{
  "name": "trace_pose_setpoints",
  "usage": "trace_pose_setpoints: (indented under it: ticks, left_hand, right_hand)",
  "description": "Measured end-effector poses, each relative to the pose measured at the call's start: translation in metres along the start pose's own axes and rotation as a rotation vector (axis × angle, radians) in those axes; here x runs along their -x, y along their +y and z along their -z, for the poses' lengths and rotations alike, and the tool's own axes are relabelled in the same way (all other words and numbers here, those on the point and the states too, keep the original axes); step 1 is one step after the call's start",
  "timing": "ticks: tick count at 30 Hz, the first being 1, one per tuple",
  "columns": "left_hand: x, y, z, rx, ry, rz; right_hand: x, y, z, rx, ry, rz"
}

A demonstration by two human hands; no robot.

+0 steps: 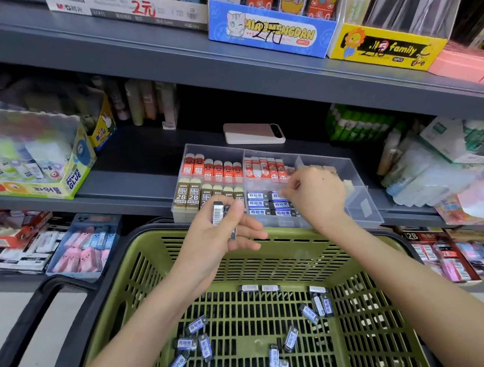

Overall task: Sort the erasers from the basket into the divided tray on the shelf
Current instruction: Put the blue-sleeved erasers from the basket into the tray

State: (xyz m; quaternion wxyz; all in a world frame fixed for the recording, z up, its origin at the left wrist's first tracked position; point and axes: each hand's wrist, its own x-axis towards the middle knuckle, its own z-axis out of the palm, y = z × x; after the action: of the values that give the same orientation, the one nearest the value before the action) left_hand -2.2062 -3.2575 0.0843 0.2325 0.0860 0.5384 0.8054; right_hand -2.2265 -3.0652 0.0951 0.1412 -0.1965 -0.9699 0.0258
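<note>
A green slatted basket (282, 238) sits below the shelf, and several blue-and-black sleeved erasers (198, 324) lie scattered on its floor. My left hand (224, 234) hovers above the basket's far rim and grips a small stack of the same erasers (218, 214), barcode side up. The clear divided tray (363, 199) stands on the shelf edge, holding red, brown and blue eraser rows in separate compartments. My right hand (315, 195) reaches into the tray over the blue eraser row (261, 204), fingertips pinched together; whether they hold an eraser is hidden.
A pink phone (252, 133) lies on the shelf behind the tray. A glue display box (33, 162) stands at left, packaged goods (436, 165) at right. Eraser boxes (83, 248) fill the lower shelf. An upper shelf (225, 66) overhangs.
</note>
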Motion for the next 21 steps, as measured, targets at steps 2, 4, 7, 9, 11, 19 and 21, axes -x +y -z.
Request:
trace_pose_setpoints:
  ticks: [2,4,7,9,11,19,21]
  left_hand:
    - [0.000,0.000,0.000,-0.003,-0.001,0.001]
    - [0.000,0.000,0.001,-0.007,-0.001,0.000]
    - [-0.001,-0.001,0.001,-0.011,0.001,-0.003]
    - [-0.001,-0.003,0.001,-0.015,0.002,-0.007]
    - [-0.001,-0.004,0.001,-0.023,0.001,-0.012]
    - [0.001,-0.001,0.003,-0.122,0.016,-0.003]
    - [0.000,0.001,0.002,-0.094,0.007,0.023]
  right_hand:
    - [0.000,0.001,0.001,0.073,-0.011,0.008]
    - [0.002,0.002,0.002,0.123,-0.006,0.016]
    - [0.004,0.002,0.002,0.218,-0.001,0.071]
    - [0.002,0.001,0.002,0.241,-0.007,0.093]
    - [-0.001,0.000,0.001,0.241,0.003,0.084]
    - [0.002,0.008,0.012,0.006,-0.013,0.055]
    - [0.011,0.007,0.027,-0.342,-0.094,0.115]
